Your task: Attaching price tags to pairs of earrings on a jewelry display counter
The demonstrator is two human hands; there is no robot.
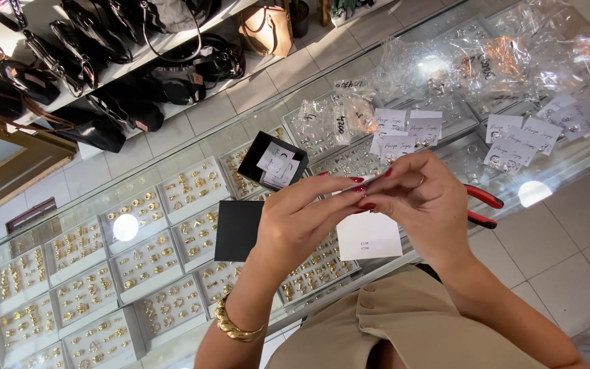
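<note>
Gold rings fill the white trays (146, 263) under the glass counter (172, 171) at the far left, row upon row. Just right of them a black box lid (238, 230) lies flat on the glass, and behind it stands a small open black box (272, 160) with white tags inside. The left hand (302, 220), a gold chain bracelet (235, 326) on its wrist, reaches rightward with its fingers stretched and pinched together at the tips. They meet the fingertips of the right hand (423, 203), which curls inward and pinches too; whatever tiny item sits between them is too small to make out. Directly beneath the joined fingertips lies a white card (369, 236). Red-handled pliers (481, 206) poke out from behind the right hand. Farther right, clear plastic bags (445, 68) and white tag cards (513, 140) are scattered over the glass.
</note>
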